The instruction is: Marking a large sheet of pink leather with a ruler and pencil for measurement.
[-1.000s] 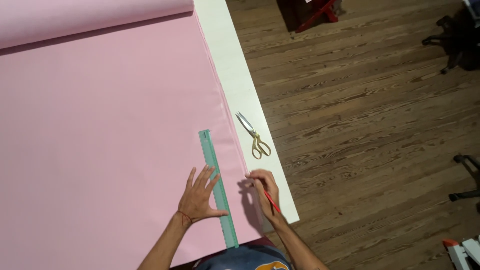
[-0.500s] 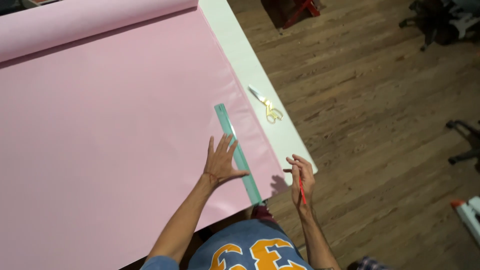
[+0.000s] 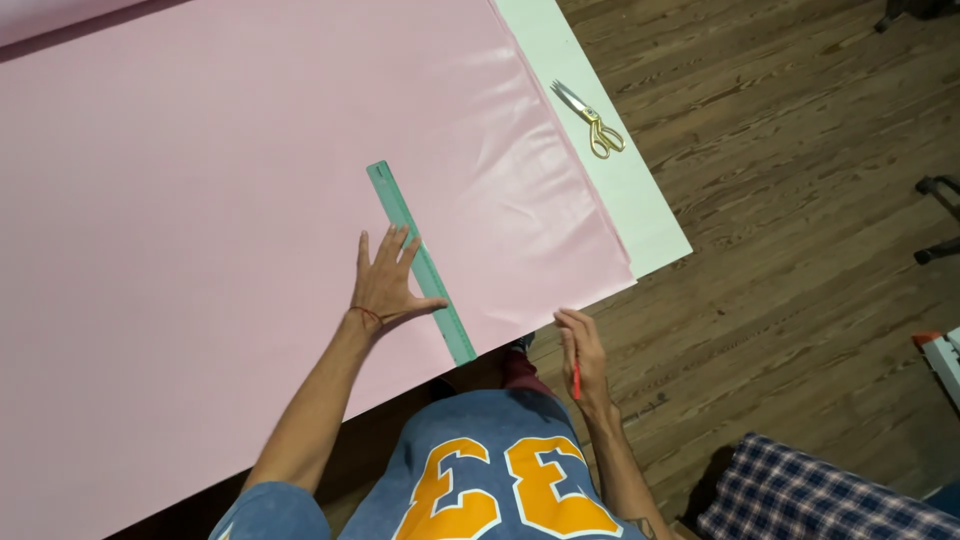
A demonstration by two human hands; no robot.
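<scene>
Green ruler [image 3: 420, 262] lies slanted on the pink sheet [image 3: 200, 200], its lower end near the sheet's front edge. The left hand [image 3: 388, 283] rests flat beside it with fingers spread, thumb touching the ruler's edge. The right hand [image 3: 582, 352] hangs off the counter [image 3: 620, 190] over the wooden floor [image 3: 800, 200], fingers curled around a red pencil [image 3: 576, 380]. Gold-handled scissors [image 3: 590, 120] lie on the bare pale strip of the counter, well apart from both hands.

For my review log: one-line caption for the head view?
Left hand presses green ruler on pink sheet; right hand holds red pencil.
</scene>
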